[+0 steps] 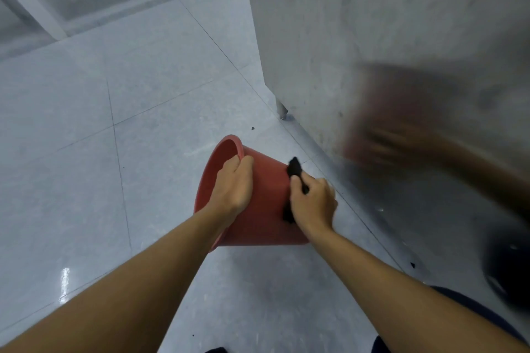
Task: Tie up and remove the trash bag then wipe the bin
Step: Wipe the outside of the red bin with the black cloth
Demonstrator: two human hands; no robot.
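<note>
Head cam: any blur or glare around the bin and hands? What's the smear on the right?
Head view: red bin, left hand and right hand with the black cloth are sharp; the smear looks like their blurry reflection in the metal panel; one small glare streak on the floor, lower left; tile joints bend from the wide angle; lighting soft, even.

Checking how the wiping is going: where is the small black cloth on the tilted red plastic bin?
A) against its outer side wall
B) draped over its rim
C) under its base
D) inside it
A: the right hand holds the black cloth against the outer side wall of the red plastic bin, while the left hand grips its rim.
</note>
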